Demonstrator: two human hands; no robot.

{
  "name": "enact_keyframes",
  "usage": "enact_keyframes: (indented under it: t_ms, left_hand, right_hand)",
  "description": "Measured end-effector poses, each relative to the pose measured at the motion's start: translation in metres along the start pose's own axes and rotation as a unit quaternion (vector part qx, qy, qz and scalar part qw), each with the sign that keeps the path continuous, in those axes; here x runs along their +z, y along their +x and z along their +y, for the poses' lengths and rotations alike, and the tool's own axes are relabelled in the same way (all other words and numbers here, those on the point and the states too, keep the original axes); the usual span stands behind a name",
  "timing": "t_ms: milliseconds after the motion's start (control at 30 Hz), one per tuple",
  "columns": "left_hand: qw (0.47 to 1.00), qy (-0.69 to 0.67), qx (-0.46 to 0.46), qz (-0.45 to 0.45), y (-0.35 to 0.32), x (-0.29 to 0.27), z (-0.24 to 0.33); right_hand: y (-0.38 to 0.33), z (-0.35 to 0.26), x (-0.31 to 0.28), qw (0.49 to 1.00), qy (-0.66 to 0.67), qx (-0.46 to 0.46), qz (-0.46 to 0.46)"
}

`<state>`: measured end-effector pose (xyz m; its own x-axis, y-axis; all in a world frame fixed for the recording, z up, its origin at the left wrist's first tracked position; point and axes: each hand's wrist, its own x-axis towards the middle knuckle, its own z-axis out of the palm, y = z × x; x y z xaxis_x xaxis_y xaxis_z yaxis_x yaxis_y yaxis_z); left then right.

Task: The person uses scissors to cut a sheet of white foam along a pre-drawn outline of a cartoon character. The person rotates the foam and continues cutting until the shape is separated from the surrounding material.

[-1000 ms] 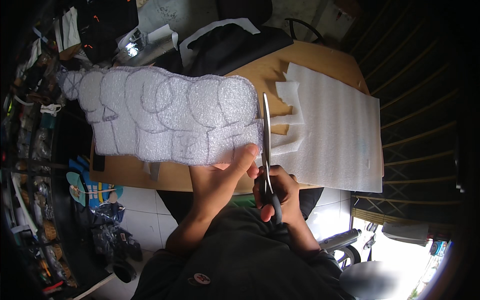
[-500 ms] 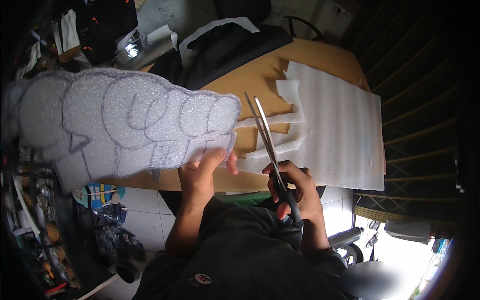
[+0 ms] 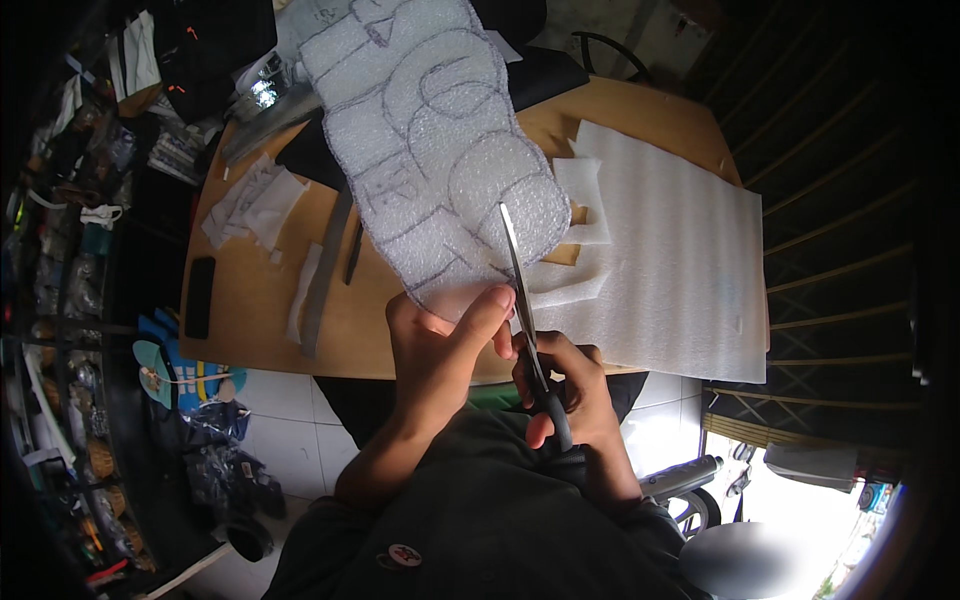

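Note:
My left hand (image 3: pixel 450 345) pinches the lower end of a cut-out sheet of white foam (image 3: pixel 425 130), thumb on top. Dark marker curves and loops cover the sheet, which is raised above the table and slants up toward the far side. In my right hand (image 3: pixel 568 392) is a pair of scissors (image 3: pixel 527 310) with black handles, its blades pointing away from me. The blades look nearly closed and overlap the foam's lower right edge; whether they touch it, I cannot tell. A larger white foam sheet (image 3: pixel 680 260) with ragged cut-outs lies on the table to the right.
On the wooden table (image 3: pixel 240 325) are a black phone (image 3: pixel 199 298), foam scraps (image 3: pixel 255 205), a grey strip like a ruler (image 3: pixel 330 275) and a dark pen-like stick (image 3: pixel 354 252). Black fabric (image 3: pixel 550 75) lies at the far edge. Crowded shelves (image 3: pixel 90 330) stand left, a folding metal gate (image 3: pixel 840 250) right.
The marked foam has swung from pointing left to pointing away from me, uncovering the table's left side. My left hand has moved right, closer to the scissors, whose blades now look more closed.

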<state>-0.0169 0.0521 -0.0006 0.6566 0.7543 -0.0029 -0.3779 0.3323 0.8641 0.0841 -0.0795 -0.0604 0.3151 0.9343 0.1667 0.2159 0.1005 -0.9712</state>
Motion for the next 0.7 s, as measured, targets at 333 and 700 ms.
enact_keyframes:
  t_ms: [333, 700]
  left_hand:
    - [0.998, 0.046, 0.039, 0.023, -0.001, 0.007, 0.004]
    - [0.997, 0.040, 0.039, 0.045, -0.006, 0.013, 0.001]
  right_hand:
    - [0.002, 0.001, 0.001, 0.997, 0.067, -0.026, 0.001]
    - [0.000, 0.003, 0.012, 0.995, 0.071, -0.041, 0.050]
